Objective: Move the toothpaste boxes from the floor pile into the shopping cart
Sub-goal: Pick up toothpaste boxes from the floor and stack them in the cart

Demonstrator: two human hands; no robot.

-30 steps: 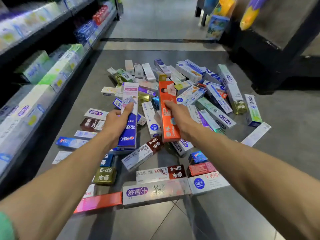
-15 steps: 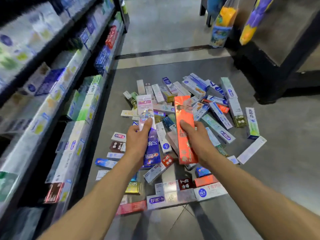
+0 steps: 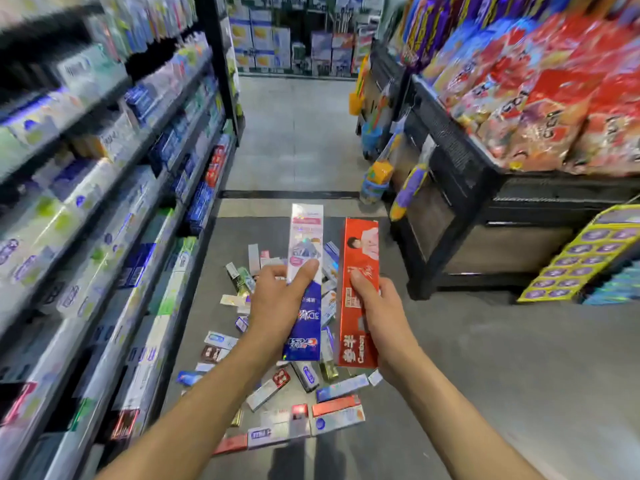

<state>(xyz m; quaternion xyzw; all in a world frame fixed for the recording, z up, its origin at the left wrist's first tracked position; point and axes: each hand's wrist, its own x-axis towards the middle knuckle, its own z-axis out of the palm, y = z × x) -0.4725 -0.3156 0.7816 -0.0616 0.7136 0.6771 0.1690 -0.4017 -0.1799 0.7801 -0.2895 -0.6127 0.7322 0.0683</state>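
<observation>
Head view has swung upward in the last second: a moment ago it looked nearly straight down on the floor pile (image 3: 294, 382), and now the whole aisle runs off toward the top of the frame, with the pile pushed down to the lower middle. Both boxes have risen with it. The left hand (image 3: 277, 303) has its fingers and thumb curled round a white-and-blue toothpaste box (image 3: 304, 282), held upright, and the right hand (image 3: 381, 320) grips a red toothpaste box (image 3: 356, 292) the same way, just beside the first. Earlier these two hung low over the heap; now they stand well clear of it, lifted to about the middle of the picture.

My guess is the pick-up is finished and the carry has begun. The shopping cart is nowhere in this view, so the person will probably have to turn or step to reach it; which way, I cannot tell. Plenty of boxes are left on the floor, so the job looks far from done.

Around them: stocked shelves (image 3: 114, 216) run along the left edge, blurred by the head's motion. At the upper right a black display stand (image 3: 467, 188) carries red snack bags (image 3: 554, 98), and a yellow-and-purple display card (image 3: 588, 254) leans at the right edge. The aisle is narrow, and the scattered boxes underfoot seem the likeliest thing to trip on or kick while turning.
</observation>
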